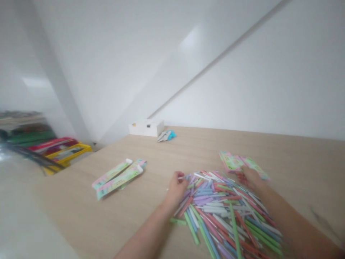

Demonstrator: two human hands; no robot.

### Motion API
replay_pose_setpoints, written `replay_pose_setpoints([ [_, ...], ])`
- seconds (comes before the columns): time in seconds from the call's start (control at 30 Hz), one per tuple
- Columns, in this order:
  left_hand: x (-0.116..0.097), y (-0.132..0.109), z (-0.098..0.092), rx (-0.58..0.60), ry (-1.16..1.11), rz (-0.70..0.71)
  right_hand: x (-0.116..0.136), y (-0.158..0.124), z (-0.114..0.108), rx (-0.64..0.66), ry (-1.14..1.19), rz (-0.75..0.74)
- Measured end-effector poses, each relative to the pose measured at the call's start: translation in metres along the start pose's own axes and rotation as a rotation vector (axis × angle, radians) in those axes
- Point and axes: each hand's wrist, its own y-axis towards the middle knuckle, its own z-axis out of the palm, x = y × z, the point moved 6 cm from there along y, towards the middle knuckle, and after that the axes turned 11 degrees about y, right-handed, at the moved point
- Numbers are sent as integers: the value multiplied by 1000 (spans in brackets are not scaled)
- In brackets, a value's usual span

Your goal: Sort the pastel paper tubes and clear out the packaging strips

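Note:
A broad heap of thin coloured sticks, in green, red, blue, purple and white, lies loose between my forearms. At its left edge my left hand is closed, and a thin white piece, probably a stick, shows at its fingertips. Over on the far right of the heap, my right hand has its fingers curled in. It is right at the near side of some flat pink-and-green printed packets, overlapping them in view. Blur hides whether those fingers grip a packet or a stick.
More pink-and-green printed packets lie on the left of the wooden table. Near the wall stand a white box and a crumpled grey-and-blue item. A yellow crate sits beyond the table's left edge.

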Motion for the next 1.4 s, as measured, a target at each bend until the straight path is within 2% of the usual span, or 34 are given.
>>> replay_pose_setpoints([
  [0.07, 3, 14, -23, -47, 121, 54, 0, -10, 2, 10, -15, 25],
  [0.17, 14, 29, -69, -130, 324, 127, -1, -32, 8, 40, -19, -1],
  [0.37, 48, 40, -159, -224, 747, 180, -13, -84, 31, 212, -65, -55],
  [0.47, 59, 43, -191, -253, 922, 161, -17, -104, 42, 281, -114, -68],
  [0.57, 70, 49, -214, -241, 1068, 117, -18, -120, 55, 346, -152, -107],
  [0.63, 78, 54, -223, -220, 1142, 80, -17, -131, 63, 400, -180, -131],
  [0.73, 87, 60, -225, -177, 1217, 49, -14, -147, 73, 449, -213, -150],
  [0.97, 89, 58, -209, -138, 1266, 81, -7, -170, 92, 470, -222, -94],
  [1.13, 84, 47, -205, -100, 1233, 124, -11, -182, 107, 561, -199, -103],
  [1.27, 77, 45, -219, -83, 1196, 137, -16, -194, 115, 604, -247, -115],
  [1.4, 77, 51, -248, -154, 1203, 80, -18, -208, 123, 672, -267, -98],
])
